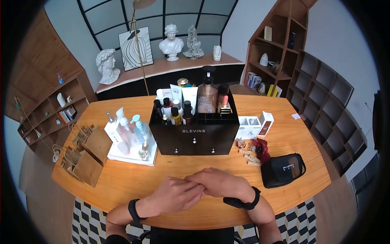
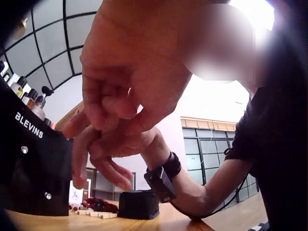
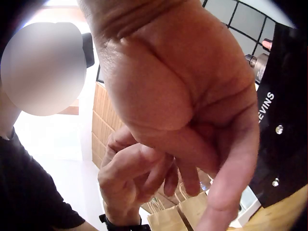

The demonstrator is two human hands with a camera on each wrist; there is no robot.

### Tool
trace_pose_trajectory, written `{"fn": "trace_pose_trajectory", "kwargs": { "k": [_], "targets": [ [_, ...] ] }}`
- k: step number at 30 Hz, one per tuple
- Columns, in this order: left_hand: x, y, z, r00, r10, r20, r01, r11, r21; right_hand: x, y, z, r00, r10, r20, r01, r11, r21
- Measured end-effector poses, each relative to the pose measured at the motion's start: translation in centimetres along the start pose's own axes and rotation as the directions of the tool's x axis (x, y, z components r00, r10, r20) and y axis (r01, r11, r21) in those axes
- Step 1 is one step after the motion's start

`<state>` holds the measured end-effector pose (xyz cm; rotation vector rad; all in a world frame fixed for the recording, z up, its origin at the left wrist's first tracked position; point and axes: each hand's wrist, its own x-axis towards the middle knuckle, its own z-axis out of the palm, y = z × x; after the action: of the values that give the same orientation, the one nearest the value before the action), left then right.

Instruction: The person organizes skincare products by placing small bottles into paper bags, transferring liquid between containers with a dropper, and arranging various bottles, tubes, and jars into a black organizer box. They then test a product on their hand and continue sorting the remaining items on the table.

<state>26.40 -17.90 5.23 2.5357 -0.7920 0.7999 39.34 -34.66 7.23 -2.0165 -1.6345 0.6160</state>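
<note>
In the head view my left hand and right hand meet over the near middle of the wooden table, their fingers overlapping. Neither holds an object. The left wrist view has the left hand above with loosely bent fingers, against the fingers of the right hand. Seen from the right wrist, the right hand has its fingers pointing down, loosely bent. Directly beyond the hands stands a black BLEVINS cosmetics organizer, filled on top with bottles, tubes and a lipstick.
To the left are a white tray with pump bottles and brown paper bags. A black pouch, wooden clothespins, a dark red scrunchie, a white divided box and a small carton stand right.
</note>
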Motion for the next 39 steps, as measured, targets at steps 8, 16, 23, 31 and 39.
{"fn": "trace_pose_trajectory", "kwargs": {
  "k": [8,16,23,31,39],
  "targets": [
    [-2.2,-1.0,-1.7,0.992,0.002,0.129,-0.004,1.000,0.015,0.9,-0.7,2.2,0.997,-0.035,-0.066,0.026,0.991,-0.128],
    [-4.0,-1.2,-3.6,0.998,0.050,0.040,-0.055,0.989,0.138,0.6,-0.2,2.1,0.981,-0.024,-0.192,-0.042,0.941,-0.336],
    [-1.7,-3.1,-3.8,1.000,-0.025,0.016,0.020,0.960,0.280,1.3,-0.1,3.4,0.973,-0.224,-0.054,0.228,0.970,0.079],
    [-2.9,-4.6,0.4,0.992,0.105,-0.075,-0.075,0.942,0.328,1.8,-1.5,6.1,0.991,-0.086,0.100,0.042,0.923,0.383],
    [-3.3,-5.4,0.4,0.972,0.218,-0.088,-0.166,0.902,0.398,1.6,-1.8,5.8,0.999,0.007,0.045,-0.025,0.905,0.424]
  ]
}}
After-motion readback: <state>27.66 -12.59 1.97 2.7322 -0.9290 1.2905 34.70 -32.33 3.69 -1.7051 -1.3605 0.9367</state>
